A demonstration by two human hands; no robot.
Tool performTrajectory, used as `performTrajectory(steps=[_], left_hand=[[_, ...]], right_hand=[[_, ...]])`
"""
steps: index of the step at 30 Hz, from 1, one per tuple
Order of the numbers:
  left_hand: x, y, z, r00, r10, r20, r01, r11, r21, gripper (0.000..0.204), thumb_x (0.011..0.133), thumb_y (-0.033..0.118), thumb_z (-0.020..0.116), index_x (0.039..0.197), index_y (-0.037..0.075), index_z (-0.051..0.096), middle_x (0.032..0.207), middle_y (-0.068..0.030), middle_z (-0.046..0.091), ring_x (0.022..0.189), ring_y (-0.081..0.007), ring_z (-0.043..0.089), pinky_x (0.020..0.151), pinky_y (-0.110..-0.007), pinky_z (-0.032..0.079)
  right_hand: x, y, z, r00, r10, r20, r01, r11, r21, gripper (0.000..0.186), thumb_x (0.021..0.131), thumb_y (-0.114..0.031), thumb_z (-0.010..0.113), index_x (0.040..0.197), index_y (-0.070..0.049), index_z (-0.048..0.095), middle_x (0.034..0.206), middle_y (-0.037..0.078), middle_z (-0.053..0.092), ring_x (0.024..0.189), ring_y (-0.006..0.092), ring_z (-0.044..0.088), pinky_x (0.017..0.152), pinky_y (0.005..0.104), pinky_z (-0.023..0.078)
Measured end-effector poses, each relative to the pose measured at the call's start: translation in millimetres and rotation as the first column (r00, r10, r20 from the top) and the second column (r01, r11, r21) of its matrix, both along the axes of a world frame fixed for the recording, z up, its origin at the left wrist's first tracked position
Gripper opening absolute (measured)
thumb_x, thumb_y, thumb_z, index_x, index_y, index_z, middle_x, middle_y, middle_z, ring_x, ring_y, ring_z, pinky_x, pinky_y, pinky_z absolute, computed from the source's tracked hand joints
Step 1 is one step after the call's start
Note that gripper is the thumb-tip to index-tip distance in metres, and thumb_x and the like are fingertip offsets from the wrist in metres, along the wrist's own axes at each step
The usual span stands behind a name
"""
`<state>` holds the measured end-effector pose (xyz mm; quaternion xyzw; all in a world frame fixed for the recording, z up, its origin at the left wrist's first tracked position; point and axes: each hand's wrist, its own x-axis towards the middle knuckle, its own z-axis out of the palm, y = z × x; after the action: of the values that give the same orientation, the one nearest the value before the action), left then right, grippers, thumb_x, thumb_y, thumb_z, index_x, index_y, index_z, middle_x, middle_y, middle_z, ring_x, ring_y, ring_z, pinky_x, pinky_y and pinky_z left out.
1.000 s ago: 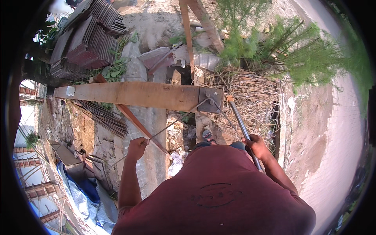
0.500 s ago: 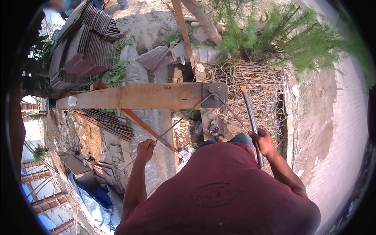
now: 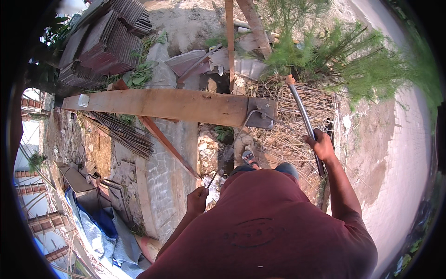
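The left hand (image 3: 198, 200) is clamping closed fingers on one thin, dark rod (image 3: 213, 178); the right hand (image 3: 320, 145) is wrapping around one pipe (image 3: 303, 110). The rod is slanting up and rightward to one dark plate (image 3: 269, 106) at the right end of one wooden beam (image 3: 162, 103), where it is bending. The pipe, straight, grey and orange-tipped, is pointing up and slightly left, crossing above a heap of bent rods (image 3: 283, 139).
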<state>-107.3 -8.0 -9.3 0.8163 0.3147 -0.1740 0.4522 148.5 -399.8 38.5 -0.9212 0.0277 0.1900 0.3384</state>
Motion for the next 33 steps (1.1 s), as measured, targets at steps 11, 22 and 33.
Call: performTrajectory(steps=[11, 22, 33], left_hand=[[10, 43, 7, 0.998, 0.059, -0.012, -0.058, 0.994, 0.091, 0.033, 0.093, 0.028, 0.055, 0.075, 0.002, 0.061, 0.055, -0.0032, 0.051, 0.050, -0.0111, 0.044, 0.050, -0.030, 0.037], [37, 58, 21, 0.972, 0.136, -0.190, -0.208, 0.876, -0.435, 0.035, 0.096, 0.034, 0.050, 0.080, 0.004, 0.057, 0.056, 0.0009, 0.044, 0.044, -0.0079, 0.038, 0.042, -0.024, 0.030], [225, -1, -4, 0.972, -0.156, 0.174, 0.151, 0.988, 0.044, 0.033, 0.092, 0.032, 0.054, 0.095, 0.001, 0.063, 0.068, -0.0124, 0.061, 0.061, -0.0258, 0.059, 0.061, -0.038, 0.045]], right_hand=[[41, 48, -21, 0.991, 0.118, 0.058, -0.123, 0.988, 0.088, 0.040, 0.079, -0.036, 0.067, 0.078, 0.003, 0.057, 0.063, 0.016, 0.054, 0.060, 0.0245, 0.052, 0.060, 0.0399, 0.041], [58, 47, -40, 0.971, 0.228, 0.077, -0.232, 0.972, 0.049, 0.040, 0.078, -0.036, 0.067, 0.077, 0.003, 0.058, 0.062, 0.012, 0.055, 0.060, 0.0198, 0.050, 0.059, 0.0380, 0.040], [61, 54, -37, 0.984, 0.181, 0.006, -0.181, 0.980, 0.079, 0.040, 0.078, -0.036, 0.067, 0.076, 0.003, 0.058, 0.064, 0.012, 0.056, 0.061, 0.0205, 0.052, 0.060, 0.0380, 0.041]])
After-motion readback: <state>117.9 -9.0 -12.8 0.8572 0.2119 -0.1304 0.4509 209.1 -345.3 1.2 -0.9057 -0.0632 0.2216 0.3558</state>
